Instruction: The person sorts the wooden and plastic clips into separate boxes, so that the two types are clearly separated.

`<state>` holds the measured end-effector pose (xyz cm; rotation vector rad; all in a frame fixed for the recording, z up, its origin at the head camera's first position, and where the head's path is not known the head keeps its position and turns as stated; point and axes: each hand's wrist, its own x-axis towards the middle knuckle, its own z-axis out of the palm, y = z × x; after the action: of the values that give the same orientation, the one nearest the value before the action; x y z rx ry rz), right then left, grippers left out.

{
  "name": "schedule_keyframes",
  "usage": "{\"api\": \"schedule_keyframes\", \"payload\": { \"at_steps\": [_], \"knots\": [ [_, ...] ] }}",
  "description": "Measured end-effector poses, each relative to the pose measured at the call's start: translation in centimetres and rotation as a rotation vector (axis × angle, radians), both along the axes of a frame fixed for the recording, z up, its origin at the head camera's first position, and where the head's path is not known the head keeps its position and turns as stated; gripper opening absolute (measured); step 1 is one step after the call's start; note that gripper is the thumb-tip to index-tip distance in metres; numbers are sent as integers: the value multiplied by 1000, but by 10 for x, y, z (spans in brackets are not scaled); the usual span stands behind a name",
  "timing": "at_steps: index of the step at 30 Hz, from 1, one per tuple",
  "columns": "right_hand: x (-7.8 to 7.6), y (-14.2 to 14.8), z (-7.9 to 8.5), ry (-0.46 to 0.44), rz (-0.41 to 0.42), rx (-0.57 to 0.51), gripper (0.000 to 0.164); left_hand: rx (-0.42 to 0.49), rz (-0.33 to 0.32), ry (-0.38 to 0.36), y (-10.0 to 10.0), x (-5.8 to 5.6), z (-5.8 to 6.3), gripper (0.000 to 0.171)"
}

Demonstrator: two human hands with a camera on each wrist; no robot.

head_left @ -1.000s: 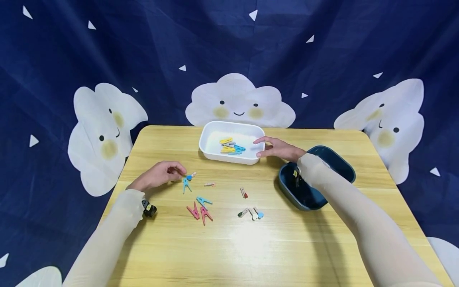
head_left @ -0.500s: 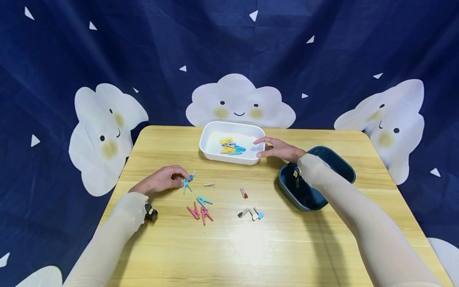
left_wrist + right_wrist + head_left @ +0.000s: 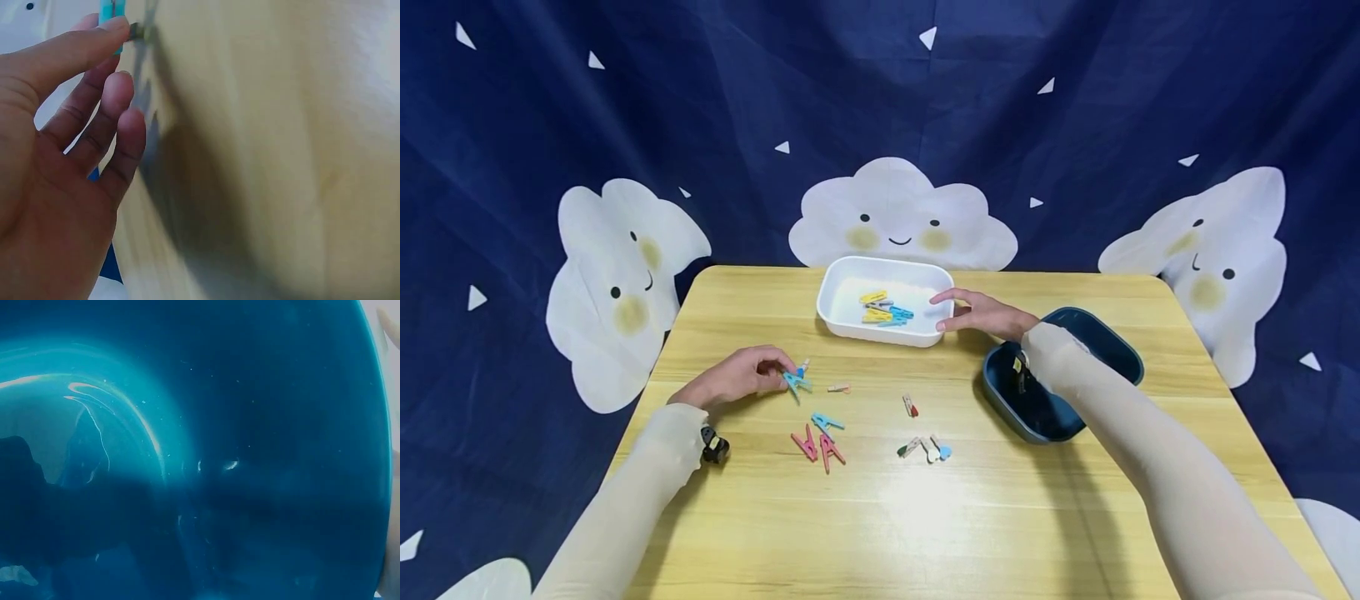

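Note:
At the left of the table, my left hand pinches a light blue clothespin between thumb and fingers. In the left wrist view this turquoise clothespin shows at the thumb tip, the other fingers loosely bent. A small wooden clip with a blue heart lies just beyond it, partly hidden. My right hand rests at the right end of the white tray, fingers spread over its rim. Yellow clothespins and blue clothespins lie inside the tray.
Another blue clothespin and two pink clothespins lie nearer on the table. Several small wooden clips are scattered at the middle. A dark blue basin stands under my right forearm.
My left hand has moved slightly right and down, taken hold of the light blue clothespin and tilted it. The right hand keeps its place at the tray.

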<state>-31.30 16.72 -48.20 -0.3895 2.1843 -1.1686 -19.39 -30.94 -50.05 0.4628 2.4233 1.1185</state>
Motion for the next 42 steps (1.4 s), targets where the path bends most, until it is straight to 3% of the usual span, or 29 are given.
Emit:
{"api": "schedule_keyframes", "payload": {
  "at_steps": [9,22,35,42],
  "knots": [
    [0,1,0,-2,-1,8,71,52,46,59,11,-20,19,18],
    [0,-1,0,-8,-7,-7,66,83,71,107,65,-58,44,23],
    [-1,-1,0,0,-7,-4,66,70,125,162,122,-97,48,20],
    [0,-2,0,-10,-13,-9,66,57,172,170,153,-114,40,18]
  ]
}}
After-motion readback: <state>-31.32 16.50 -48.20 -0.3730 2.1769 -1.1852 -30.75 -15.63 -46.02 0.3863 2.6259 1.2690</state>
